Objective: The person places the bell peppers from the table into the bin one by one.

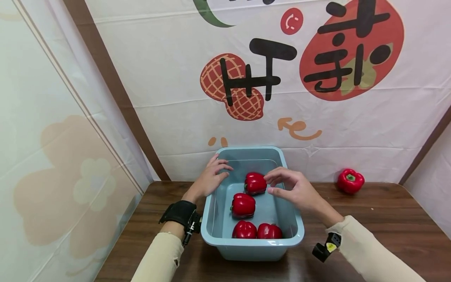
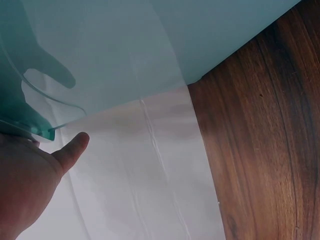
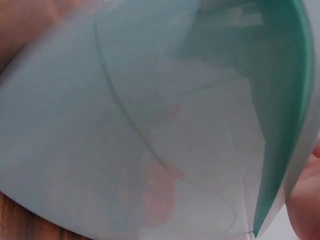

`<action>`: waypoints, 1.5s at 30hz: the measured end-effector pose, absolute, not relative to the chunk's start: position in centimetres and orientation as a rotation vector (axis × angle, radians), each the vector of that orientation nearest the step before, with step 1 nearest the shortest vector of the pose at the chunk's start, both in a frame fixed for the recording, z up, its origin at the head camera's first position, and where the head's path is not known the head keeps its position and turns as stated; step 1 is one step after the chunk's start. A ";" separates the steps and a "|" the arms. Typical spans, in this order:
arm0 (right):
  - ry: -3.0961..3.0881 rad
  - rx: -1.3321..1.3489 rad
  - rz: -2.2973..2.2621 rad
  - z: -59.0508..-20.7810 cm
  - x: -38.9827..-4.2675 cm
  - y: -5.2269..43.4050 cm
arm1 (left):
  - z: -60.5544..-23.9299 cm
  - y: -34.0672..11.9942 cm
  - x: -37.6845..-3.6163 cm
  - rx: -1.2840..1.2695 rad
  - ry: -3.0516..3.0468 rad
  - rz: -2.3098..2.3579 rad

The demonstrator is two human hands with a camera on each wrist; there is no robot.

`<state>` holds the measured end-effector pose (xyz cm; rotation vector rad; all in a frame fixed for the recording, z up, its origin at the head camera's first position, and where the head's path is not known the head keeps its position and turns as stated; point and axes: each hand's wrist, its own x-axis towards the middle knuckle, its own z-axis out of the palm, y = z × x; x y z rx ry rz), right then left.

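1. The blue tub [image 1: 292, 229] stands on the wooden table [image 1: 387, 219], directly in front of the person. It holds four red peppers.
2. The rear pepper [image 1: 255, 182] lies just left of the right hand [image 1: 294, 188], level with its fingertips. The right hand is the nearer hand.
3. The right hand hovers over the tub's right half, palm toward the pepper, fingers loosely curved and parted, gripping nothing.
4. The left hand [image 1: 210, 177] rests on the tub's left rear rim, fingers spread.
5. A fifth pepper [image 1: 350, 181] lies well apart on the table, at the backdrop.
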<state>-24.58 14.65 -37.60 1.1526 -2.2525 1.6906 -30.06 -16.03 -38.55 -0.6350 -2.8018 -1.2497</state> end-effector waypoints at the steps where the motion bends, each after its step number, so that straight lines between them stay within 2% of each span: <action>1: -2.239 1.127 1.713 -37.6 -24.6 14.8 | -38.6 -16.0 -30.1 -0.638 -2.801 -1.253; 8: -2.178 0.943 1.770 -37.6 -24.9 16.3 | -38.7 -16.0 -30.0 -0.626 -2.799 -1.257; 23: -2.152 0.782 1.706 -38.1 -25.4 19.5 | -38.6 -15.9 -29.9 -0.633 -2.796 -1.255; 45: -2.273 0.520 1.601 -41.9 -27.7 21.9 | -38.6 -15.9 -29.9 -0.623 -2.799 -1.262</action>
